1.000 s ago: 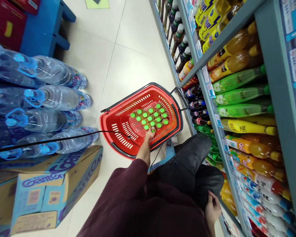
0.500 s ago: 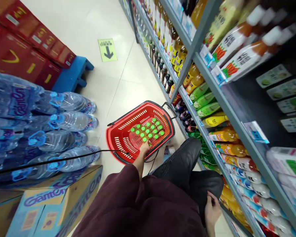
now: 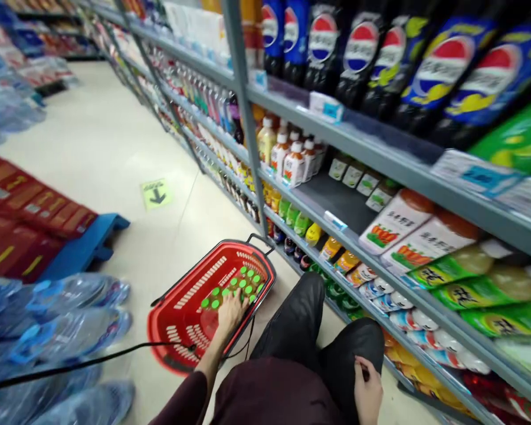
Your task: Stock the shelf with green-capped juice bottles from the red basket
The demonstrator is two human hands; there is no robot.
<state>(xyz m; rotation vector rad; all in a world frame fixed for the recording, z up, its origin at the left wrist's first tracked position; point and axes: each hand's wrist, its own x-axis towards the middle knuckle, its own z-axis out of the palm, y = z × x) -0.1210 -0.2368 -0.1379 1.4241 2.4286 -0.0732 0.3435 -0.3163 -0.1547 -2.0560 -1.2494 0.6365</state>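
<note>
A red shopping basket (image 3: 159, 321) with a black rim stands on the floor in front of me, left of my legs. Inside it, several green-capped bottles (image 3: 216, 292) are grouped upright at the far right end. My left hand (image 3: 232, 311) reaches into the basket, its fingers closed around the top of a bottle at the near edge of the group; the caps beside it partly hide the grip. On my right knee rests my right hand (image 3: 368, 386), loosely curled with nothing visible in it.
Drink shelves (image 3: 301, 106) run along the right, with a dark gap (image 3: 340, 198) on the middle shelf. Large water bottles (image 3: 71, 342) stand at left, near red boxes (image 3: 22, 206) on a blue pallet (image 3: 86, 245). A black strap (image 3: 92, 361) crosses to the basket.
The view has tilted up and to the right, bringing more of the shelves into sight. My left hand has moved farther over the bottle caps. The right hand stays on the knee.
</note>
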